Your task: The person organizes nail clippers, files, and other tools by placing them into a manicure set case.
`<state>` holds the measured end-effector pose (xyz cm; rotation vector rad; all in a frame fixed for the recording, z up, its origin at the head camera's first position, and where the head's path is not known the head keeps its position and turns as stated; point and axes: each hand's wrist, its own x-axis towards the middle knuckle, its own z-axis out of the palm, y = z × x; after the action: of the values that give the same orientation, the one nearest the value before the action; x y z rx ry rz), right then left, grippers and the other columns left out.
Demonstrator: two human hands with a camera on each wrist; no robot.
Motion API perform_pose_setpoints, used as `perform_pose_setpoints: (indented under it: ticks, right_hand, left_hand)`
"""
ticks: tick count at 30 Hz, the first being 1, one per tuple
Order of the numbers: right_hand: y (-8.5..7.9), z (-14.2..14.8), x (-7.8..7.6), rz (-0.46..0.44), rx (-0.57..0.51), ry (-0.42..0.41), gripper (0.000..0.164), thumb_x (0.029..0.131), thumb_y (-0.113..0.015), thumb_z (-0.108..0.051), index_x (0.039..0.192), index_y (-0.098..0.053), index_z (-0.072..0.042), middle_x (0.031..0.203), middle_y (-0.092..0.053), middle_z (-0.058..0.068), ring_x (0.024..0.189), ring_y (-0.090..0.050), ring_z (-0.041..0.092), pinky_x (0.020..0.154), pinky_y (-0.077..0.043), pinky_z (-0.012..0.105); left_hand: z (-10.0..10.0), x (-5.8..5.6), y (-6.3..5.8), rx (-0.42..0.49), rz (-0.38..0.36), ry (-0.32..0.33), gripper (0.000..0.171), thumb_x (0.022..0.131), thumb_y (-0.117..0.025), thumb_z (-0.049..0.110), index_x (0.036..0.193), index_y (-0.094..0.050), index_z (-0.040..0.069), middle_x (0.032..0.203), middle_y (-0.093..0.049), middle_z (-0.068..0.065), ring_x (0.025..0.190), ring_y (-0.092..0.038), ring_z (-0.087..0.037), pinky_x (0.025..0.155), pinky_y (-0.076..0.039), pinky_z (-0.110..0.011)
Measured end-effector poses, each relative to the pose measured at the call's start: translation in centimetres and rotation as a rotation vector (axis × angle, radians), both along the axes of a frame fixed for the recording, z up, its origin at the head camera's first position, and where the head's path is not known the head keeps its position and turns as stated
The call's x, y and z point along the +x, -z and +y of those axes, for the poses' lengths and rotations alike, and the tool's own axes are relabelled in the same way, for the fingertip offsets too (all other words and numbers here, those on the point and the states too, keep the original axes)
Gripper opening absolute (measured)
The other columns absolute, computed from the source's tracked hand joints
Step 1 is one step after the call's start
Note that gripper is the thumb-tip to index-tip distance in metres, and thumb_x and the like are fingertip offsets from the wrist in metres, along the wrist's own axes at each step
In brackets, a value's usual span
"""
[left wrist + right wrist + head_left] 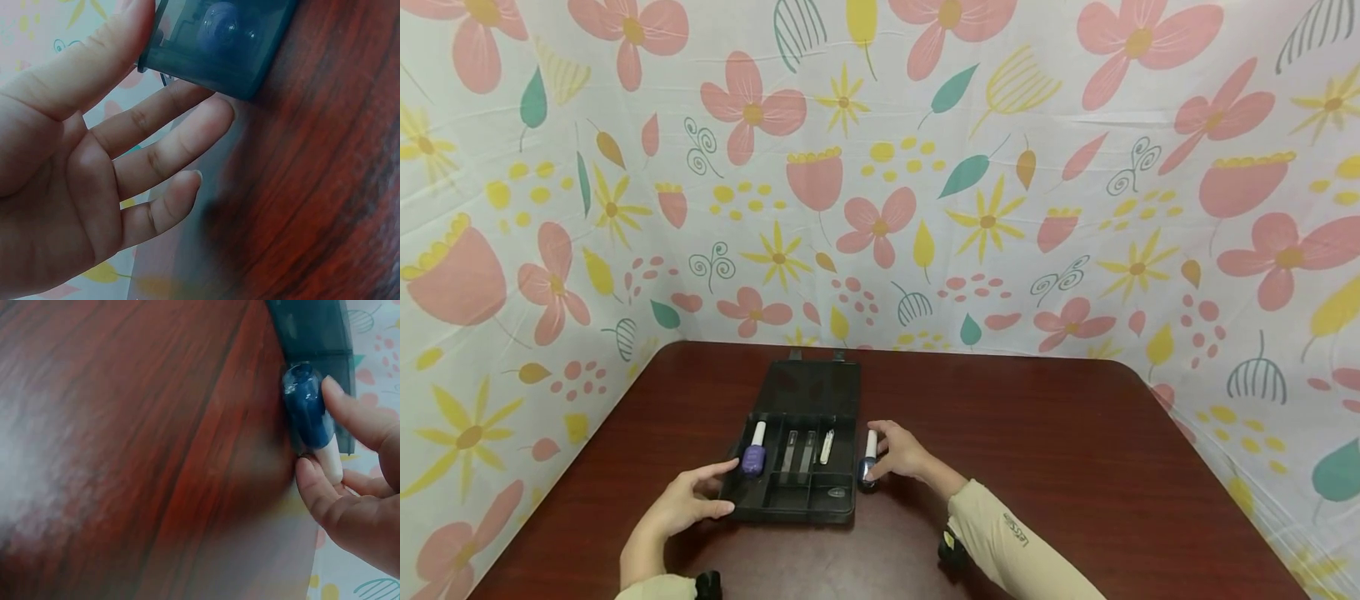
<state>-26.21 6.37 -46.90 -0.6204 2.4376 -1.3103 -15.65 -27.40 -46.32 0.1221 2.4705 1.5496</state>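
An open black plastic case (795, 514) lies on the table, a purple nail polish bottle (753, 458) with a white cap in its left compartment. Two slim flat strips (789, 452) and a silver nail clipper (827, 447) lie in the middle and right compartments. My left hand (673, 508) holds the case at its near left corner with thumb and index finger; the other fingers stand apart from it in the left wrist view. Just right of the case, my right hand (904, 454) pinches a dark blue nail polish bottle (307, 406), its white cap pointing up.
The case's lid (808, 387) lies folded back toward the far edge of the brown wooden table (1015, 467). A small shiny oval (837, 492) shows in the near right compartment. Flower-patterned cloth (880, 167) hangs behind the table and along its sides.
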Motion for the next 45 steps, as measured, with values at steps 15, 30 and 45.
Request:
perform_pose_setpoints:
  ticks: [15, 30, 45]
  right_hand:
    - [0.0, -0.1, 0.1, -0.060, -0.180, 0.030, 0.071, 0.059, -0.074, 0.015, 0.122, -0.041, 0.007, 0.085, -0.051, 0.016, 0.067, -0.053, 0.018, 0.055, -0.047, 0.030]
    - [0.2, 0.0, 0.4, -0.133, -0.385, 0.066, 0.038, 0.082, -0.053, 0.012, 0.119, -0.045, 0.014, 0.083, -0.053, 0.022, 0.059, -0.057, 0.025, 0.057, -0.046, 0.053]
    - [-1.2, 0.0, -1.5, -0.092, -0.582, 0.221, 0.037, 0.079, -0.062, 0.003, 0.114, -0.052, 0.009, 0.081, -0.055, 0.016, 0.056, -0.060, 0.020, 0.056, -0.049, 0.046]
  left_hand:
    - [0.2, 0.0, -0.3, 0.010, 0.009, 0.006, 0.070, 0.073, -0.074, 0.015, 0.131, -0.040, -0.005, 0.102, -0.053, -0.026, 0.071, -0.060, -0.025, 0.061, -0.046, -0.037]
    - [0.2, 0.0, -0.1, 0.016, 0.003, 0.007, 0.070, 0.073, -0.074, 0.015, 0.131, -0.040, -0.005, 0.102, -0.053, -0.026, 0.071, -0.061, -0.025, 0.062, -0.047, -0.038]
    - [0.0, 0.0, 0.1, 0.021, 0.002, 0.006, 0.071, 0.073, -0.074, 0.016, 0.131, -0.039, -0.005, 0.101, -0.053, -0.025, 0.072, -0.061, -0.026, 0.062, -0.047, -0.038]
